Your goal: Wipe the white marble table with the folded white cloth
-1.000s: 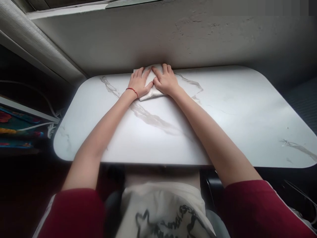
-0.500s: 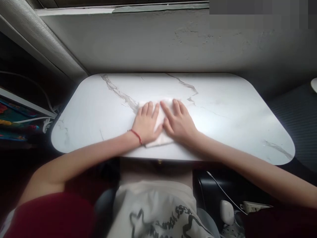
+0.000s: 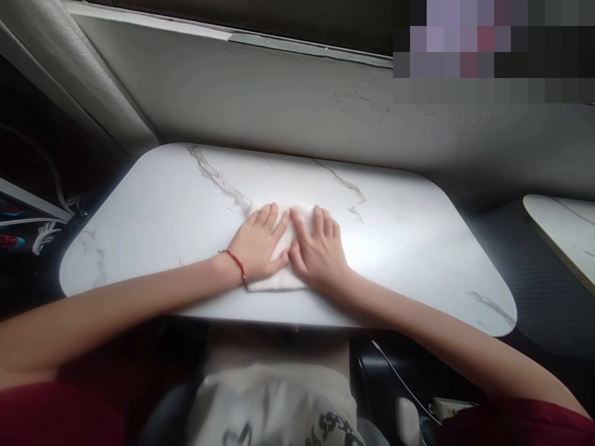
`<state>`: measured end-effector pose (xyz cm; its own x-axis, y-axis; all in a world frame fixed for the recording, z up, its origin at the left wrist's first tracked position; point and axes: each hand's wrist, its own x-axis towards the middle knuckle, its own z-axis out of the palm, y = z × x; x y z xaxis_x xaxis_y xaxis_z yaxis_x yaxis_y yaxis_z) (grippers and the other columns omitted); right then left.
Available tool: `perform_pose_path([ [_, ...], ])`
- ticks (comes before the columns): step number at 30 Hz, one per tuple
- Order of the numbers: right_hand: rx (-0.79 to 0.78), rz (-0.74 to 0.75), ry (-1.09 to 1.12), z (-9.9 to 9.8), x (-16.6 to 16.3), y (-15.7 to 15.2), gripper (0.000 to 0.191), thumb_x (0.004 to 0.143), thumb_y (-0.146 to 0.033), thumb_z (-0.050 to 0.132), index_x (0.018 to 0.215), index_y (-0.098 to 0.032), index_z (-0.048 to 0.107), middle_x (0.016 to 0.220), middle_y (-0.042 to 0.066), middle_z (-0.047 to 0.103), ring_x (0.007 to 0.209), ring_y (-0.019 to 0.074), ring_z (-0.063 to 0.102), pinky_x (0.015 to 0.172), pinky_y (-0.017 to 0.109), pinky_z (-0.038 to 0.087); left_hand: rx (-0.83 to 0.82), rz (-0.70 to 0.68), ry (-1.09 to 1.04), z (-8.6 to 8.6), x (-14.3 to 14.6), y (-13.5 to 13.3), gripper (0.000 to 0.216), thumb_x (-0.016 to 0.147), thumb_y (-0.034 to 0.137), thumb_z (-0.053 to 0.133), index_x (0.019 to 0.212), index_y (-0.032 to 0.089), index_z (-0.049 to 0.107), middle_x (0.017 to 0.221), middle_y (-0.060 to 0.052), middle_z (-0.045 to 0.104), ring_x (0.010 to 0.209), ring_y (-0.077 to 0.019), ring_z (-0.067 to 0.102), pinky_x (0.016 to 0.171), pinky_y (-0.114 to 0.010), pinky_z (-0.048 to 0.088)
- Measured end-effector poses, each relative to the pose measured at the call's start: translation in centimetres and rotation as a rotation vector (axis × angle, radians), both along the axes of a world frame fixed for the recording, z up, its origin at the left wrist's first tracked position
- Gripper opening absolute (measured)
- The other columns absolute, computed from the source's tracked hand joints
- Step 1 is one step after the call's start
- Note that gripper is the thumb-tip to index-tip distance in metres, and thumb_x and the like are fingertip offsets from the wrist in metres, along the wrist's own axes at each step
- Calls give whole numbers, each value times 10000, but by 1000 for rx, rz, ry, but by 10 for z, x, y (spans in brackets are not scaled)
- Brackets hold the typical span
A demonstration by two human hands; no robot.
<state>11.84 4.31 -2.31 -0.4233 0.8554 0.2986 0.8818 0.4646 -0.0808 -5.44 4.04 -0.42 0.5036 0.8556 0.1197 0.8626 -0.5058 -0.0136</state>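
Head view: we kept both hands, left hand point(image 3: 257, 246) and right hand point(image 3: 317, 251), flat and open on white cloth point(image 3: 279, 280), pressing evenly; counter point(image 3: 400, 235) edge at 6 o'clock.

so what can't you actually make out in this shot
- White cloth, head view: its middle is hidden under the left hand and right hand, so its folds can't be seen.
- Top right corner, head view: blurred into blocks.
- Second table, head view: cut off by the right edge.
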Motion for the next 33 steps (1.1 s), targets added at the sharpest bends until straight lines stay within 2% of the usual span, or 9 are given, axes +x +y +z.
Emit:
perform_pose_path([
  [6,8,45,64,-4,-48,57,631,914,-323,411,1506,-104,438,1420,249,420,1294,416,359,1077,564,312,19,93,-56,-6,-46,43,708,966,435,432,1544,32,365,1576,-245,376,1482,-388,327,1227,-508,253],
  [13,44,99,144,-8,-109,123,601,916,-318,440,1484,-124,477,1360,212,441,1247,367,352,1082,500,284,-4,237,-70,-1,-96,89,675,988,405,402,1566,62,341,1609,-223,336,1512,-364,288,1239,-496,246],
  [20,52,223,166,-8,-167,176,568,925,-320,467,1465,-150,516,1305,194,486,1201,345,373,1059,467,296,13,411,-46,-2,-143,117,660,995,388,393,1568,64,339,1634,-219,310,1538,-335,259,1234,-479,264],
  [26,29,289,154,-6,-197,199,567,937,-325,466,1478,-163,515,1334,209,499,1198,351,397,1035,462,310,58,532,-20,-6,-163,129,655,990,369,410,1558,49,356,1630,-230,317,1532,-322,279,1237,-466,250],
  [33,16,283,125,-6,-198,199,566,973,-326,427,1518,-178,474,1414,217,477,1248,357,394,1047,465,303,63,561,12,-5,-163,130,654,992,380,407,1561,62,356,1632,-213,329,1527,-321,293,1239,-457,244],
])
